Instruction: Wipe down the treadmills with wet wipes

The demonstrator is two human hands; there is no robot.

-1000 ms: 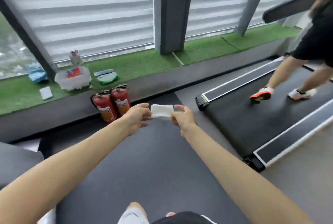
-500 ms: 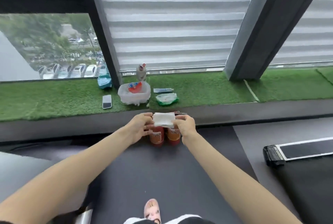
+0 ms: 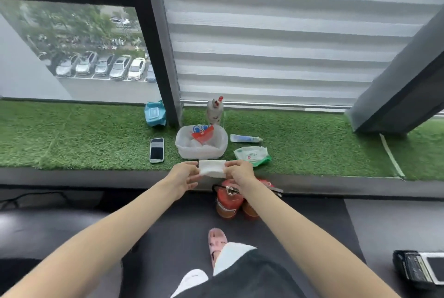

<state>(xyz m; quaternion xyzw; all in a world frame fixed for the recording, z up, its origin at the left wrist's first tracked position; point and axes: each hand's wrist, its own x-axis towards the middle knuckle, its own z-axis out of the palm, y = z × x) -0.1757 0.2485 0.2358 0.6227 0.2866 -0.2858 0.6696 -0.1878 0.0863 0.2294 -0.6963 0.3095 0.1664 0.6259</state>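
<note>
A folded white wet wipe (image 3: 212, 168) is stretched between both hands at arm's length, just in front of the grass-covered window ledge. My left hand (image 3: 183, 177) pinches its left edge and my right hand (image 3: 240, 174) pinches its right edge. A green-and-white pack of wipes (image 3: 252, 155) lies on the ledge right behind my right hand. Only the front corner of a treadmill (image 3: 419, 270) shows at the bottom right.
On the artificial grass ledge (image 3: 72, 137) sit a phone (image 3: 157, 150), a white plastic tub (image 3: 201, 151), a spray bottle (image 3: 215, 110), a tube (image 3: 245, 138) and a blue wipe pack (image 3: 155, 113). Two red fire extinguishers (image 3: 229, 201) stand on the dark floor below my hands.
The view has swung left, away from the treadmill and the person walking on it, and closer to the ledge. Both hands kept hold of the wipe throughout.
</note>
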